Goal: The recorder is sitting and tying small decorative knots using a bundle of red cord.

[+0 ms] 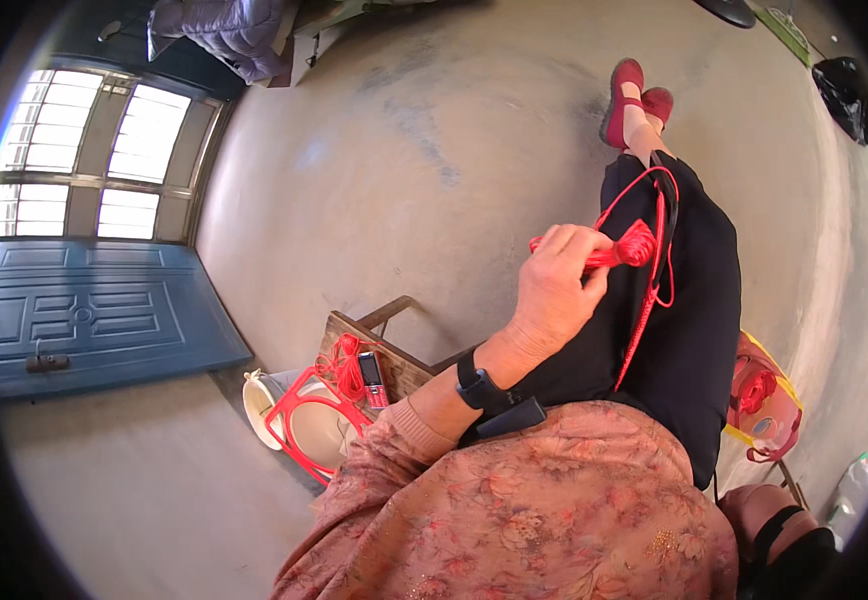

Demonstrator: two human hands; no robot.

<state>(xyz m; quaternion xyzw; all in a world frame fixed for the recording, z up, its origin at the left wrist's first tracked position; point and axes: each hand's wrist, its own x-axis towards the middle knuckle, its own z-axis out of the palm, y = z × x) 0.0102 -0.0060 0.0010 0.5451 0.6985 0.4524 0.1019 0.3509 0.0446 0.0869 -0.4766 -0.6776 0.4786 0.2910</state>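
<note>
My left hand, a dark watch on its wrist, is closed round a small bundled hank of red cord above my lap. The hank's bunched end sticks out past the thumb to the right. A loop of thinner red cord rises over my shins, and a narrow red braided strip lies along my dark trousers. Beside the loop runs a black band. How the cord and band join cannot be made out. My right hand does not show; a sleeve-like shape with a black strap appears at lower right.
To the left, a wooden stool bears a tangle of red cord and a red-and-black keypad phone. Near it stand a red frame and a pale bucket. A red bag with yellow edging is at right.
</note>
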